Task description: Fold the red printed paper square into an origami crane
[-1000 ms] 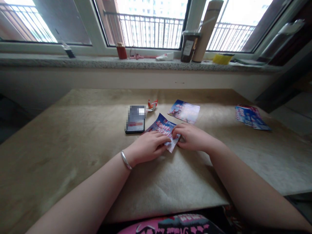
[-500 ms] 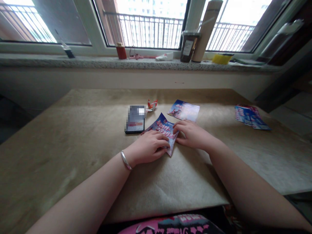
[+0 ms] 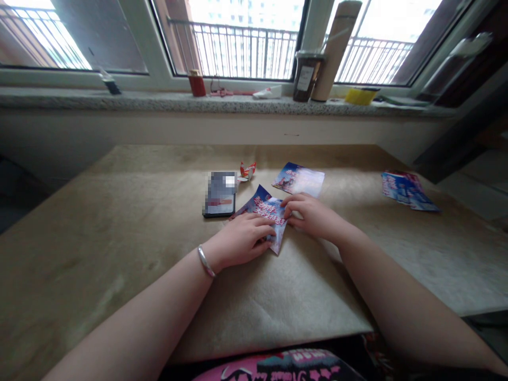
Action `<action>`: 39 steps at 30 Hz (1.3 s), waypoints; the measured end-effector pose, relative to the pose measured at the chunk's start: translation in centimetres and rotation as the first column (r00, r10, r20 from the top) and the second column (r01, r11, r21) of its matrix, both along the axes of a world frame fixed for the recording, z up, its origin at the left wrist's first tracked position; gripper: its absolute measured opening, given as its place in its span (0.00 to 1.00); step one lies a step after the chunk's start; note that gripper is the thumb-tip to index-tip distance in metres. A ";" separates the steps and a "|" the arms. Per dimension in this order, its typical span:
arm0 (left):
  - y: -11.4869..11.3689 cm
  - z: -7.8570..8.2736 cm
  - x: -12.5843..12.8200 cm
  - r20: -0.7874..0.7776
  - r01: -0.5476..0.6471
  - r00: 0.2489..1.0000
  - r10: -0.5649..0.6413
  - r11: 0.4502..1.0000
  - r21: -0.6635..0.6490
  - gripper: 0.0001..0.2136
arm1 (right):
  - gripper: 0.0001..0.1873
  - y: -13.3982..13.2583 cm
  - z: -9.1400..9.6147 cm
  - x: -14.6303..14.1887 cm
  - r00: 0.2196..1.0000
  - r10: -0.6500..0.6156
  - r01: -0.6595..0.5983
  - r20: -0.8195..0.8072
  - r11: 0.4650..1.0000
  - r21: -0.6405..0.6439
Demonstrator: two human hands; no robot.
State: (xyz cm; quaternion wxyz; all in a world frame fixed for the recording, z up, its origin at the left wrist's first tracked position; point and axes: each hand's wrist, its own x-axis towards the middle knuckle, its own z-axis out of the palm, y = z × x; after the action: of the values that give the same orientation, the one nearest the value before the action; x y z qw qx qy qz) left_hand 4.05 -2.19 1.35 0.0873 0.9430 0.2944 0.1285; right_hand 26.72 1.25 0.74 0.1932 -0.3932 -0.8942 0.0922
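L hand (image 3: 249, 239), fingers loosely extended, presses 1 printed flyer (image 3: 265, 207); R hand (image 3: 305, 211) pinches its edge. Also 1 phone (image 3: 220, 193), 1 origami pc (image 3: 248, 170), 1 flat leaflet (image 3: 299, 178), 1 fanned pile (image 3: 408, 191).

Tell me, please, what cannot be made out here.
- Head view: part of the nearer sheet, hidden by the left hand.
- Head view: detail on the phone, obscured by pixelation.
- Head view: lower layers of the card pile, covered by others.
- Head view: shirt, cut by bottom edge.
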 end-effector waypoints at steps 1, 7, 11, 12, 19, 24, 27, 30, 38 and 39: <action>0.0 0.0 0.0 -0.009 -0.004 1.000 0.004 1.000 0.000 0.09 | 0.03 0.1 0.0 0.0 1.000 0.008 -0.008 -0.021 1.000 -0.003; -0.2 0.1 0.1 -0.032 -0.010 0.999 0.010 1.000 0.000 0.10 | 0.03 0.1 0.0 -0.3 0.994 0.041 -0.043 -0.097 0.999 -0.026; -0.1 0.1 0.0 -0.034 -0.003 0.999 0.002 1.000 -0.006 0.10 | 0.03 0.1 -0.1 -0.4 0.994 0.039 -0.042 -0.105 0.999 -0.027; -0.1 0.1 0.0 -0.033 -0.001 0.999 0.000 1.000 -0.008 0.10 | 0.03 0.1 -0.2 -0.4 0.994 0.032 -0.035 -0.107 0.999 -0.028; 0.2 -0.4 -0.1 -0.016 0.018 1.000 -0.018 1.000 -0.002 0.11 | 0.04 0.2 -0.8 -0.6 0.979 -0.136 0.133 -0.153 0.991 -0.029; 0.5 -0.9 -0.2 0.004 0.003 1.000 -0.003 1.000 -0.007 0.11 | 0.05 0.2 -0.8 -0.6 0.952 -0.253 0.244 -0.170 0.967 -0.075; 0.5 -1.0 -0.3 0.011 0.001 1.000 -0.001 1.000 -0.004 0.11 | 0.07 0.1 -0.6 -0.6 0.948 -0.293 0.277 -0.123 0.951 -0.134; 0.5 -0.9 -0.3 0.004 0.000 1.000 0.000 1.000 -0.001 0.11 | 0.09 -0.1 -0.4 -0.6 0.928 -0.359 0.342 -0.102 0.928 -0.150; 0.3 -0.6 -0.2 -0.028 -0.049 0.998 0.048 0.998 -0.025 0.12 | 0.06 -0.3 -0.2 -0.4 0.922 -0.368 0.346 -0.119 0.922 -0.172; 0.3 -0.6 -0.2 -0.031 -0.051 0.998 0.050 0.998 -0.028 0.12 | 0.06 -0.3 -0.2 -0.4 0.929 -0.351 0.330 -0.118 0.930 -0.162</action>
State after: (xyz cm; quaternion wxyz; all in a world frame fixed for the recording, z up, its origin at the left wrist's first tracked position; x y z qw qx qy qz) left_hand 3.81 -1.93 0.76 0.0932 0.9357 0.3211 0.1122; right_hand 26.32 0.94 0.56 0.2429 -0.5473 -0.7871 0.1478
